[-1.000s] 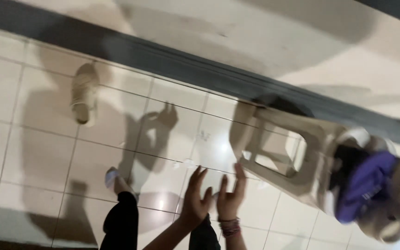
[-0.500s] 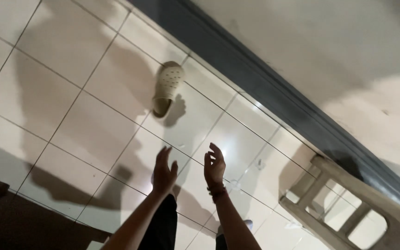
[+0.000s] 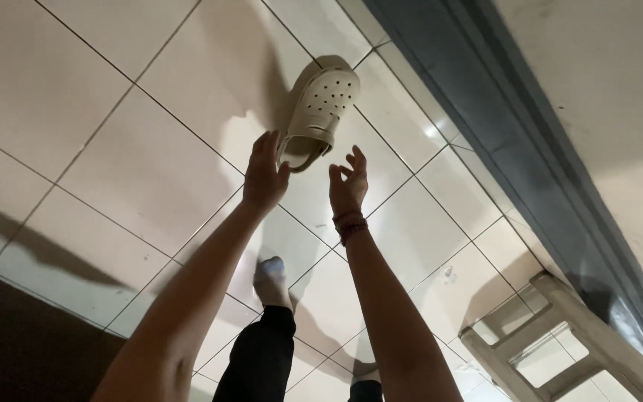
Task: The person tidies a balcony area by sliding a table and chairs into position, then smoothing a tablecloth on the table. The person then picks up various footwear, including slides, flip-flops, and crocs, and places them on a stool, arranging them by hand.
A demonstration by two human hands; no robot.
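Dark patch: a dark brown area (image 3: 16,350) sits at the bottom left corner of the floor; what it is cannot be told.
Floor: pale shiny tiles (image 3: 135,171) with dark lines between them.
Left hand: the left hand (image 3: 263,177) is stretched out, open, fingers together. It holds nothing. Its fingertips are just beside the heel strap of the shoe; it is hard to tell if they touch it.
Foot: one foot in a light sock (image 3: 269,277) stands on the tiles below the hands, under a black trouser leg (image 3: 258,361).
Shoe: a cream clog with holes (image 3: 319,112) lies on the floor near the wall, toe toward the top edge.
Right hand: the right hand (image 3: 349,182) is open too, fingers spread and bent a little, with bands on the wrist. It is near the shoe's heel but not touching.
Doing it well: both hands would do best to close on the heel end and the strap, so the shoe does not slip away.
Wall: a grey strip (image 3: 485,112) runs along the right edge of the floor.
Stool: a pale plastic stool (image 3: 560,342) is cut off at the bottom right corner.
Hidden: the second foot is mostly covered by the right arm.
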